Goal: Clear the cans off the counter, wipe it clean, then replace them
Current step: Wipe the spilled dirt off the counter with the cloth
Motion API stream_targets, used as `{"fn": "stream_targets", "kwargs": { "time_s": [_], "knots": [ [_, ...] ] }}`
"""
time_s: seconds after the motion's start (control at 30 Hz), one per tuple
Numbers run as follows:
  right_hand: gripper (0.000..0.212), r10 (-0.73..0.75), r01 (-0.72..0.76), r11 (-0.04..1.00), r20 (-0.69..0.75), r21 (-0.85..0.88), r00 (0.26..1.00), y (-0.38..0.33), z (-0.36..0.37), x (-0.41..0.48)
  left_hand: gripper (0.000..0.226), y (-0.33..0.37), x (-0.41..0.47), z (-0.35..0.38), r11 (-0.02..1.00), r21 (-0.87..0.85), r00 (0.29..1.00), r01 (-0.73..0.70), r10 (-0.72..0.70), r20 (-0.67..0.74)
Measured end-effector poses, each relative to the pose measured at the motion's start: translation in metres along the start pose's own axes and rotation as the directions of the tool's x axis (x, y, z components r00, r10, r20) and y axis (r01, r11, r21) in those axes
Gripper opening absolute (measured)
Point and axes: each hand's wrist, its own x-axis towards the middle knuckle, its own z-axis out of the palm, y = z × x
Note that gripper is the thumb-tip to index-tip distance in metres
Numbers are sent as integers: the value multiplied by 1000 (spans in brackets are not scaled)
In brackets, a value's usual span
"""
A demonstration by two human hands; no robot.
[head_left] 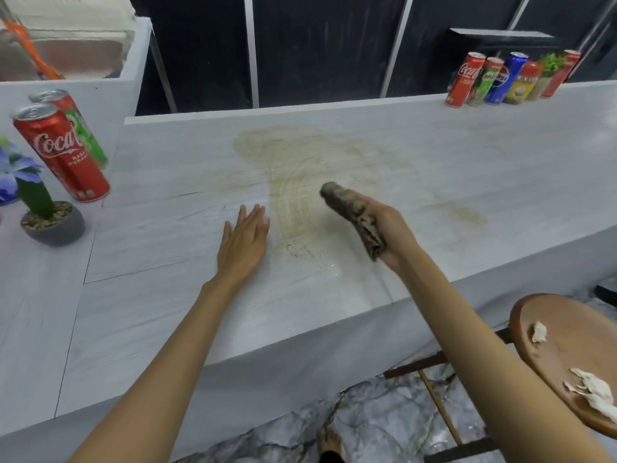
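Between hands, on counter [167, 295]: brown smear [300, 168] fanning away from fingertips, gritty crumbs at near end. Left hand [245, 238] flat, fingers straight, pressed on surface just left of smear. Right hand [390, 232] curled round rolled, soiled cloth [354, 213]. Two cans [63, 152] well left of left hand; row of cans [500, 80] far beyond right hand. Risks: dirty cloth likely spreads stain rather than lifting it; wide leftward sweep could topple two cans; left palm may slide into wet patch.

**Soiled cloth over a stained counter**

The right hand [387, 228] grips a dirty rolled cloth [350, 212] above a tan smear [300, 168] on the pale counter [167, 262]. The left hand [243, 242] lies flat beside it. Cans [500, 80] stand along the far ledge.
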Motion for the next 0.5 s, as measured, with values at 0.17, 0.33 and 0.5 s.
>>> {"fn": "stream_targets", "kwargs": {
  "time_s": [0.17,0.33,0.5],
  "knots": [
    [41,-220,9,792,-271,-611,937,-5,-35,50,50,1,24,3,998,48,999,41,-40,-26],
    [49,-233,101,398,6,-912,972,17,-10,92,49,-3,53,0,995,58,996,78,-76,-39],
    [49,-163,324,359,282,-875,945,31,38,87,49,-5,77,-8,993,56,994,100,-97,-58]
  ]
}}
